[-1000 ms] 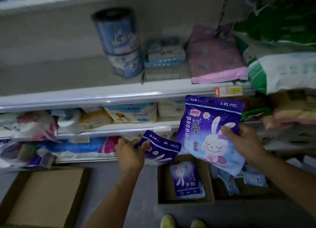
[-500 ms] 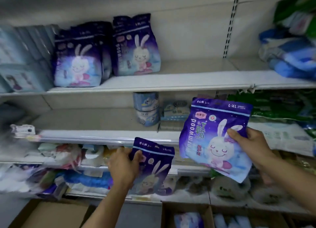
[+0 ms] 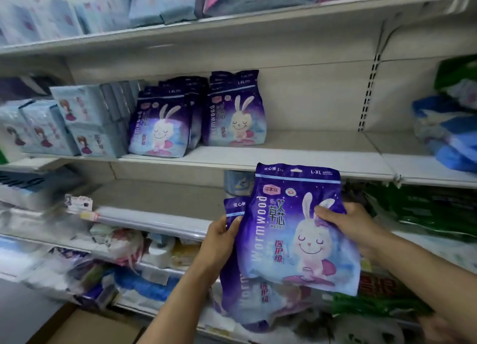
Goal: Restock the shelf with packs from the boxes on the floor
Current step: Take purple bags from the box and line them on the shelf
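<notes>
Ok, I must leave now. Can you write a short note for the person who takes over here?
Left hand: grips a purple rabbit pack, mostly hidden behind the other one.
Right hand: grips the front rabbit pack by its right edge.
Both packs are held in front of the lower shelves, below the target shelf.
Done: two rows of shelved rabbit packs stand at the left of that shelf.
Left: stand these two in the bare space to their right, probably then fetch more.

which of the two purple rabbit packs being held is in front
The purple rabbit pack in the right hand; it overlaps the left hand's pack, hiding most of it.
</notes>
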